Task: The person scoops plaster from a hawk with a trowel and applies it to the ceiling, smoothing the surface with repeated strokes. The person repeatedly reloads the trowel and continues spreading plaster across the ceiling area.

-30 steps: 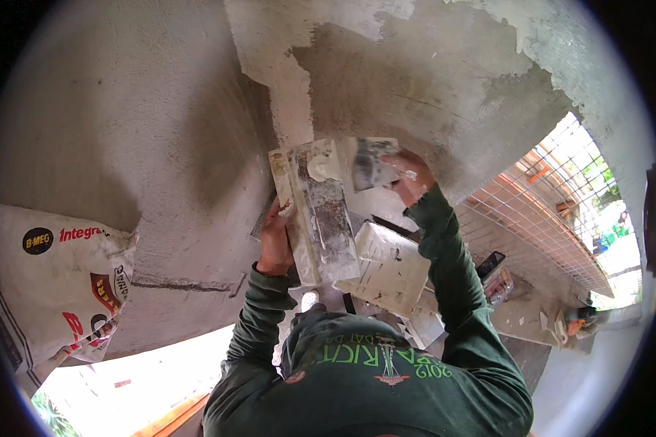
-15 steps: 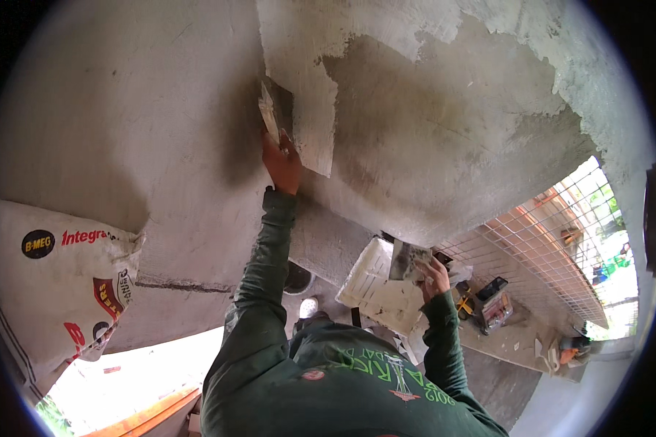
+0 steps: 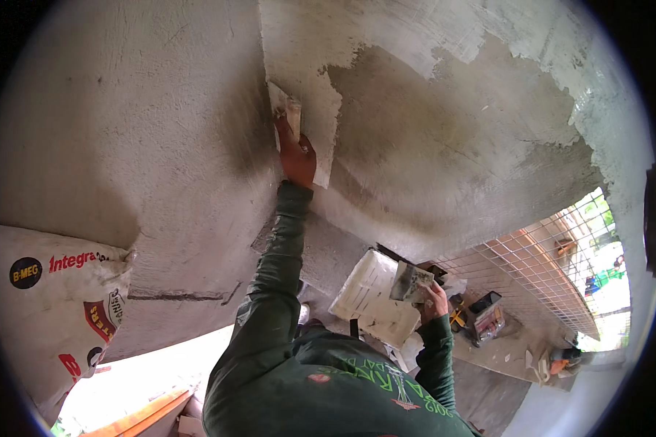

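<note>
Our left hand [image 3: 297, 160] is up at the partly coated wall [image 3: 444, 138] — our right hand [image 3: 435, 302] is lower down.
We grasp a pale flat tool [image 3: 294, 114] that juts above the left hand; the right hand grips a grey blade [image 3: 410, 282] on its left side, near a white container [image 3: 364, 288] — right of it lies a dark phone [image 3: 485, 302].

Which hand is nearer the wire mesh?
Right. The right hand is below the left end of the mesh; the left hand is up at the wall, farther left.
</note>
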The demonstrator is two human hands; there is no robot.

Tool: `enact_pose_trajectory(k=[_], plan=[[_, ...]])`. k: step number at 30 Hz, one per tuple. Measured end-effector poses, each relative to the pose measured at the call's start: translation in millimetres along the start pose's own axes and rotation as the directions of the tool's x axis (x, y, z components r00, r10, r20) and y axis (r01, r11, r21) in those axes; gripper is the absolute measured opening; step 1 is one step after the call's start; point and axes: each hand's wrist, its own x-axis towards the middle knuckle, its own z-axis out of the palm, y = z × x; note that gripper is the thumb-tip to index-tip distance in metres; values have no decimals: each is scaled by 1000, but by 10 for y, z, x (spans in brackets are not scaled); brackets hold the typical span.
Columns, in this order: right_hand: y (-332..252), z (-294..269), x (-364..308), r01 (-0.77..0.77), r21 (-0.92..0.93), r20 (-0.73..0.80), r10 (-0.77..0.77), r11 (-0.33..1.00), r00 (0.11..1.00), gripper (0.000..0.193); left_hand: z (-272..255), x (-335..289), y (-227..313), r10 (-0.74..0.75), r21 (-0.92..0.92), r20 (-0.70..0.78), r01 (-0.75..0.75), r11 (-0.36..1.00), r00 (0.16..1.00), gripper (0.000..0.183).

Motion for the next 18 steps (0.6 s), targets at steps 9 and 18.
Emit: enact_pose_trajectory(k=[9, 18], plan=[[-81, -148, -39, -33, 20, -5, 33, 999, 999, 24, 19, -206, 351, -5, -57, 72, 9, 998, 997, 73], [-717, 691, -3, 509, -545, 19, -598, 666, 801, 24, -614, -1061, 869, -347, -420, 272, 435, 796, 897, 45]])
